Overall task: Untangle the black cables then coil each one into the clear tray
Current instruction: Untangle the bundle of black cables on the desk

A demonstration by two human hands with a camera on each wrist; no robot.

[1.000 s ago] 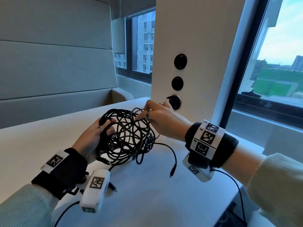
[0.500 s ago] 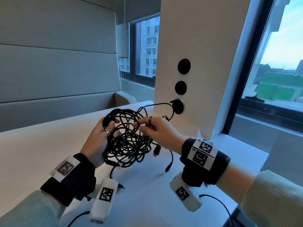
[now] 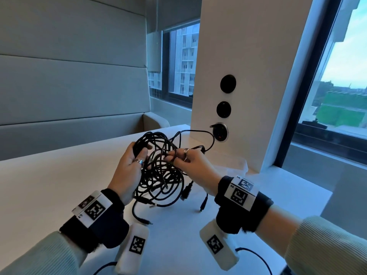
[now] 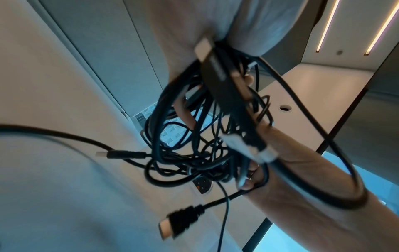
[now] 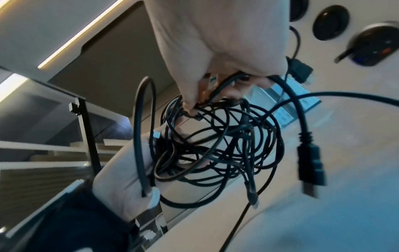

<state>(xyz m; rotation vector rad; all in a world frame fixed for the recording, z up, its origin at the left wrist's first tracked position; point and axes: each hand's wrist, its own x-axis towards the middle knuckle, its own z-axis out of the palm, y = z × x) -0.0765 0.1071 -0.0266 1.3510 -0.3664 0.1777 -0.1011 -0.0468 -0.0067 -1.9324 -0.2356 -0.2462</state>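
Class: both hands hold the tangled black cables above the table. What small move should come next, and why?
Probably draw one loose plug end out with the right hand while the left hand steadies the tangled black cables: the ends dangle free and nothing is separated yet.

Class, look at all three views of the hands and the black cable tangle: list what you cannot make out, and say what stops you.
- Number of cables in the tangle: strands overlap, every view.
- Clear tray: head view, mostly behind the right hand; contents unseen.
- Left hand grip: fingertips buried in loops.
- Plug: right wrist view, blurred, type unclear.
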